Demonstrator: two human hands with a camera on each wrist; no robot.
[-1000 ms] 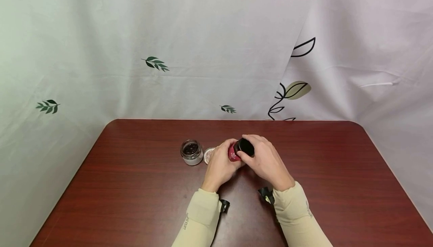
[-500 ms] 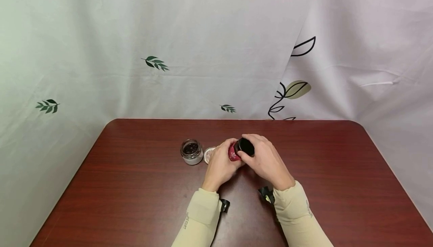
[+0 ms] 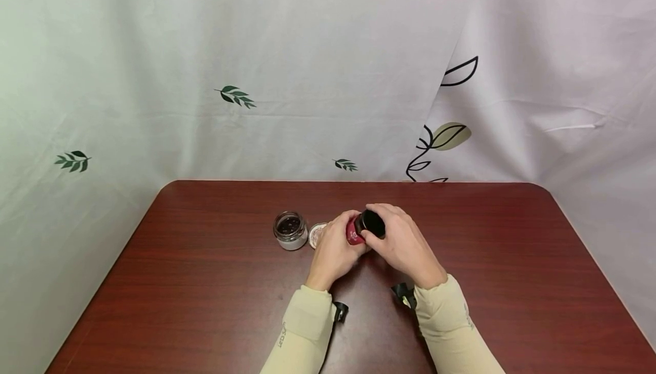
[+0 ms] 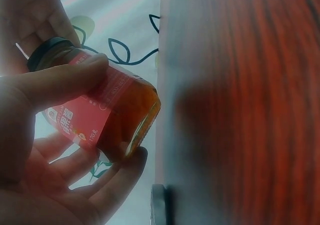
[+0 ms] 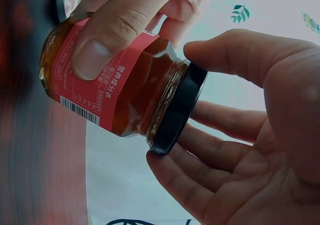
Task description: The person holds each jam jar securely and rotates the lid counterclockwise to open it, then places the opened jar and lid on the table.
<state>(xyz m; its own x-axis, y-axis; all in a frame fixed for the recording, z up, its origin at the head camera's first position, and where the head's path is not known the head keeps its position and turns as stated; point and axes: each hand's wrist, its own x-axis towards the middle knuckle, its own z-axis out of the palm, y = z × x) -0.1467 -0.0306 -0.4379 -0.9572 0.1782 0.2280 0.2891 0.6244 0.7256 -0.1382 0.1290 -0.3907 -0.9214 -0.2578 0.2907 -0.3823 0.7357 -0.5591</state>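
A glass jar (image 3: 352, 233) of amber jam with a red label is held tilted above the table, its lid end toward the right. My left hand (image 3: 335, 250) grips the jar's body, with the thumb (image 4: 65, 82) across the label and the fingers on the far side. My right hand (image 3: 406, 247) holds the black lid (image 5: 181, 110) by its rim, between thumb and fingertips. In the right wrist view the lid sits on the jar's mouth, with a strip of glass thread showing below it.
An open glass jar (image 3: 291, 238) with dark contents and a pale lower part stands left of my hands. Beside it lies a round whitish lid (image 3: 315, 235), partly hidden by my left hand. A patterned white curtain (image 3: 307, 66) hangs behind the reddish-brown table (image 3: 205, 283).
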